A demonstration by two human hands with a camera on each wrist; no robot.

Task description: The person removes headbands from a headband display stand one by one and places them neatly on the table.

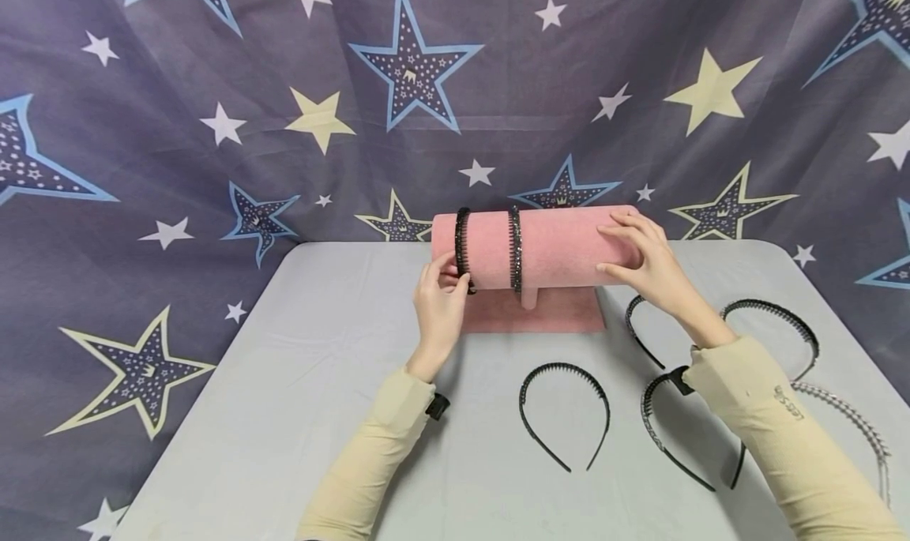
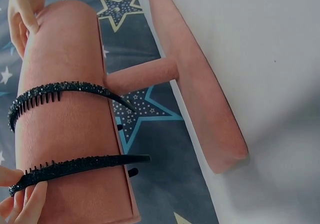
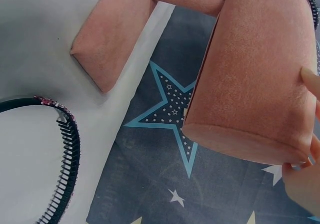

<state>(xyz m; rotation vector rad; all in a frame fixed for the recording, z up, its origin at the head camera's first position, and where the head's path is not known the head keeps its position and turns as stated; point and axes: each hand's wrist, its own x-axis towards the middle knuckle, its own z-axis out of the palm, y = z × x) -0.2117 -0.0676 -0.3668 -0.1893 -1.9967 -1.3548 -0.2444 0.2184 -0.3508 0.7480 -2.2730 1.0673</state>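
Observation:
A pink headband stand [image 1: 569, 245] has a padded horizontal roll on a short post above a flat base [image 1: 562, 312]. Around the roll's left end sits a black sparkly headband [image 2: 75, 167], its teeth facing the roll. My left hand [image 1: 439, 300] pinches this band low on the front side. A second black glittery headband [image 1: 515, 249] is around the roll near its middle. At the right end, my right hand [image 1: 650, 261] grips the roll, fingers over the top and thumb on the front. The left wrist view shows both bands' tips sticking out past the roll.
On the grey table [image 1: 270, 415] lies a black toothed headband [image 1: 562, 367] in front of the stand. More headbands lie to the right, including a silvery one [image 1: 846, 415], some partly hidden by my right arm. A star-patterned cloth [image 1: 426, 162] hangs behind the table.

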